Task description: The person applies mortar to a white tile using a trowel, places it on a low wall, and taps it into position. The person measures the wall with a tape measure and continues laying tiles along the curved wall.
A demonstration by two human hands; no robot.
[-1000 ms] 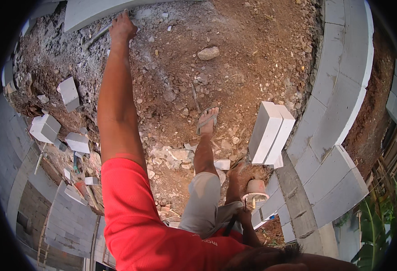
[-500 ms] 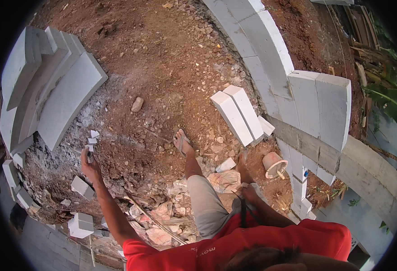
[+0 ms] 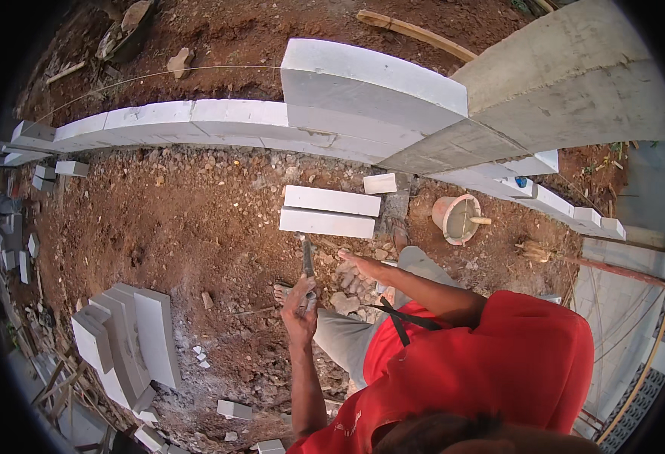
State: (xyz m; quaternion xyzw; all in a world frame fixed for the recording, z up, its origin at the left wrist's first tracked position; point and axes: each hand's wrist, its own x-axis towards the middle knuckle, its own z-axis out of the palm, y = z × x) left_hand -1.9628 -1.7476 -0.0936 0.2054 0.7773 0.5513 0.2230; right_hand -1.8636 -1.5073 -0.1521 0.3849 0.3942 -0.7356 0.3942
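Observation:
My left hand is closed around a short, grey, rod-like tool; its exact kind is not clear. The tool's tip points toward two long white lightweight blocks, the nearer one and the farther one, lying side by side on the soil. My right hand is stretched out flat with nothing in it, just short of the nearer block's right end. A small cut block lies beyond the pair. To the right, a reddish bucket holds grey mix and a light wooden handle.
A low block wall runs across the far side, with a taller block on it meeting a concrete beam. Stacked blocks stand at left. A string stretches above the wall. Stones lie by my feet.
The view has swung toward the wall and the block pair. My left hand has moved from beside the stacked blocks to near the pair. My right hand has left my lap and reached forward.

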